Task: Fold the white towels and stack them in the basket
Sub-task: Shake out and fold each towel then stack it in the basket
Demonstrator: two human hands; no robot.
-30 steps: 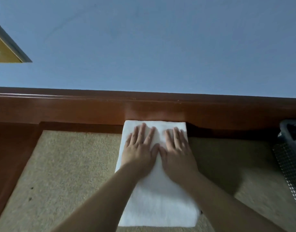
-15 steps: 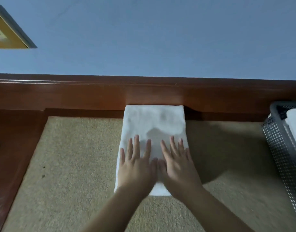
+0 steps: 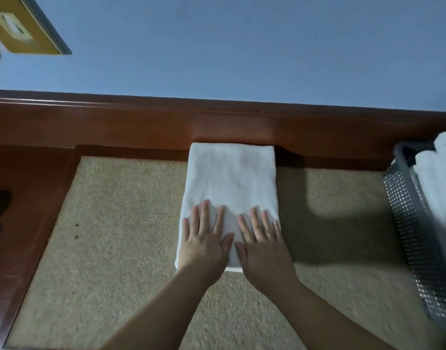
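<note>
Folded white towel lying flat in the middle of the frame, long narrow rectangle, on a beige carpeted surface. Far short edge butted right up against the dark reddish wood ledge running across the frame, near edge down by the wrists

Left hand and right hand both laid flat on the near end of the towel, palms down, fingers straight and a bit spread, thumbs almost touching in the middle. Just pressing on it, nothing gripped or pinched by either one. Forearms coming up from the bottom of the frame, bare

Over at the right edge of the frame, a grey perforated basket, well apart from the towel on the carpet, partly cut off by the frame. More white towels already sitting in it, rolled or folded edges poking above the rim, kinda blurry so can't tell how many

Same reddish wood bordering the carpet along the left side too. Blue-grey wall filling the top half above the ledge. Upper left corner: a yellowish plate with a silver edge on the wall, angled, cut off by the frame. Dark shadow on the carpet to the right of the towel
</note>
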